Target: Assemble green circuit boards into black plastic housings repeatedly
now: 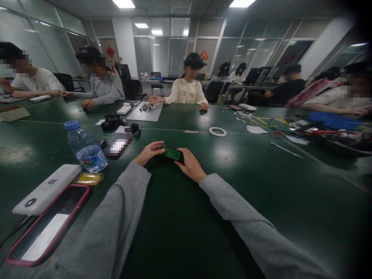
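A small flat rectangle with a green face and pale marks, like a circuit board [172,153], is held up between my two hands above the green table [186,217]. My left hand [149,152] pinches its left end, thumb at the near side and fingers along the top. My right hand [188,163] grips the dark right end, with the thumb below and fingers curled behind. The board's back is hidden. Grey sleeves cover both my forearms.
At left stand a water bottle [85,147], a white power bank [48,190], a pink-edged phone [48,226] and a yellow packet [89,178]. A tape roll [217,132], a wrench [286,150] and tangled cables [325,130] lie right. Several people sit around.
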Available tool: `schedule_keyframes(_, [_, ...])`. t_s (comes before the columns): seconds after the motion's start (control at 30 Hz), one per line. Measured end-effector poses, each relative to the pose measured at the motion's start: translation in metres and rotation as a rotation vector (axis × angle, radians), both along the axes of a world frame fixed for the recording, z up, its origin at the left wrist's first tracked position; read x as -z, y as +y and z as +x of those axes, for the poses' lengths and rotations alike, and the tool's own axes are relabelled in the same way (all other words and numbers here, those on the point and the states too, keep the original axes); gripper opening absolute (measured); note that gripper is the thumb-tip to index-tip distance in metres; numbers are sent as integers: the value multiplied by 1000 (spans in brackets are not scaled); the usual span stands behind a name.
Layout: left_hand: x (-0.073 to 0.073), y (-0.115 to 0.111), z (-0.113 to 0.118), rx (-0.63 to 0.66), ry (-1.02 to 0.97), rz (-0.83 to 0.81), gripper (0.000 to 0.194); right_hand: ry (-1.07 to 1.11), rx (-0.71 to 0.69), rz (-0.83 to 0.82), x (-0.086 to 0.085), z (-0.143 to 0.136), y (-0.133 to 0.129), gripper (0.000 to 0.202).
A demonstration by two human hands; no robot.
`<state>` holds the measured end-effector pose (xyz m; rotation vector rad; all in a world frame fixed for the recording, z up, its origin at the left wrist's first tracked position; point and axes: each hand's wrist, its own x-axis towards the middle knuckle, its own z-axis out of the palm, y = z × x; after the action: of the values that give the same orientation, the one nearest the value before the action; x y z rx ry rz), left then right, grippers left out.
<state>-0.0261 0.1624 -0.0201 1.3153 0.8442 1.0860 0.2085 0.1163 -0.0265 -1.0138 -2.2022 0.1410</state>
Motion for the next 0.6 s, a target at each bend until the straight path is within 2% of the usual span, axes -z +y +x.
schedule_keyframes(0.17, [-6,-5,1,32,71,4,60,107,-67,-87,0,3,3,48])
schedule_keyframes(0.43, [-3,-3,0,48,87,-11,63,237,-121,-132,3,6,8,46])
schedule_keyframes(0.6, [-4,-3,0,27,112,-10,62,352,-161,-295,3,7,12,53])
